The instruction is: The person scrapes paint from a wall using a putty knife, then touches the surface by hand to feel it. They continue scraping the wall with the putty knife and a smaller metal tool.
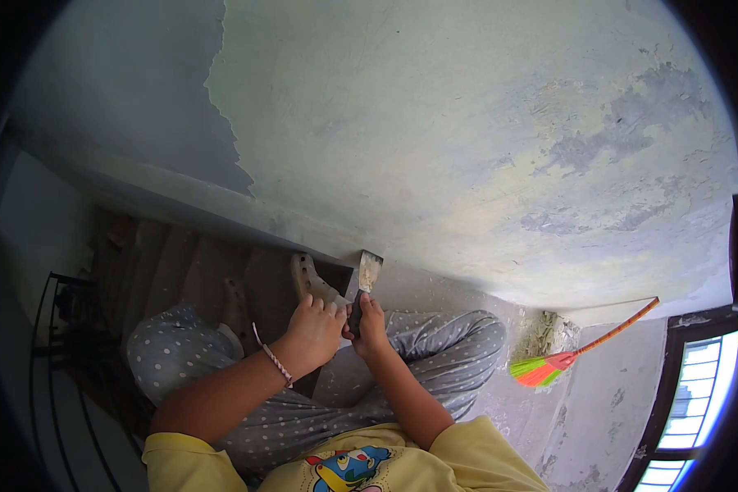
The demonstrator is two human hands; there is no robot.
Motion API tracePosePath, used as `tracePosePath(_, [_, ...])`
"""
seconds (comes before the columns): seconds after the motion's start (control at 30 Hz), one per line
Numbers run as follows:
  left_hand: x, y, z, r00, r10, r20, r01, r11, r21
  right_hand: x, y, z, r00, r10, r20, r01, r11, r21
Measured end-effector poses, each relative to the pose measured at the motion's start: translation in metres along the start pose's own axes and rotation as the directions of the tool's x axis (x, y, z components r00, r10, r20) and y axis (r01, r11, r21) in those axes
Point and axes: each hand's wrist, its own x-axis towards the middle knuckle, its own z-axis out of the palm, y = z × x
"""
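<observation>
Grasping a scraper (369, 272) by its dark handle (356, 315) with the right hand (371, 326), just below the frame's centre. Pointing up the frame from that fist, long axis near vertical, toward the patchy wall (385, 148). Broad-bladed, smeared with pale residue. Curling the left hand (312, 330) just beside; cannot tell if touching the handle.

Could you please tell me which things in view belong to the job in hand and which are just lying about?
Belonging to the job:
scraper, in the right hand
patchy wall, probably

Apparently just lying about:
orange-and-green broom, in neither hand
</observation>
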Motion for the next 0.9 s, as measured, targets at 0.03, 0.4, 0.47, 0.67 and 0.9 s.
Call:
tracePosePath(0.03, [-0.001, -0.001, 0.001, 1.0, -0.009, -0.008, 0.009, 1.0, -0.005, -0.004, -0.001, 0.0, 0.999, 0.052, 0.006, -0.052, 0.999, 0.015])
tracePosePath(0.4, [-0.002, -0.005, -0.013, 0.998, -0.062, -0.022, 0.062, 0.998, 0.016, 0.0, -0.021, 0.034, 0.998, -0.055, 0.033, 0.055, 0.998, -0.014])
tracePosePath(0.47, [-0.002, -0.008, -0.013, 0.998, -0.056, -0.014, 0.056, 0.998, -0.003, 0.012, -0.015, 0.03, 0.997, -0.08, 0.024, 0.08, 0.997, -0.017])
tracePosePath(0.67, [-0.005, -0.005, -0.002, 0.996, -0.035, -0.079, 0.035, 0.999, 0.009, 0.001, -0.003, 0.038, 0.992, -0.017, -0.125, 0.006, 0.996, -0.09])
tracePosePath(0.9, [-0.004, -0.007, -0.01, 0.999, -0.042, -0.029, 0.042, 0.999, -0.004, -0.023, -0.017, 0.048, 0.995, 0.097, -0.033, -0.1, 0.985, -0.143])
